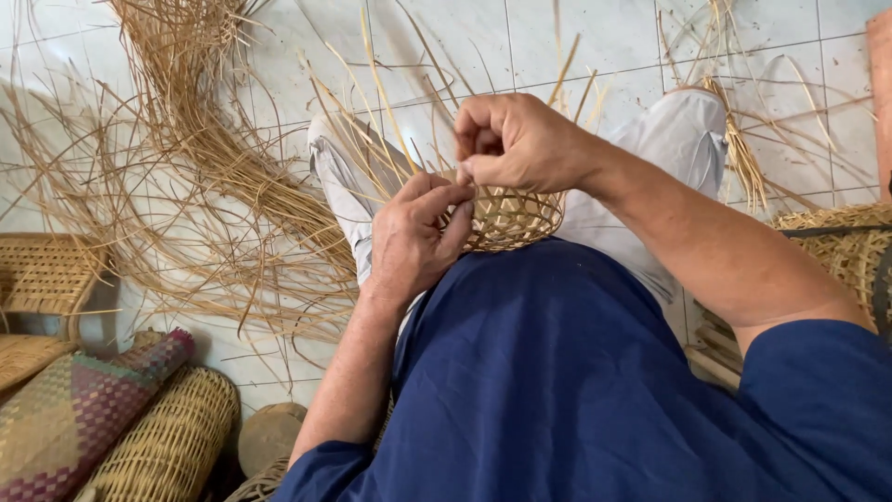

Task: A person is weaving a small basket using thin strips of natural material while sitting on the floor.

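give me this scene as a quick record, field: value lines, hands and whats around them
setting: white tiled floor, person seated, seen from above
left hand: grips the near rim of a small half-woven basket
right hand: above the rim, fingers pinching a thin strip
basket state: open lattice weave, loose strip ends sticking up
clothing: blue shirt, pale trousers
floor left: big loose bundle of straw-coloured strips
lower left: rolled patterned mat, long woven basket
right edge: another woven basket
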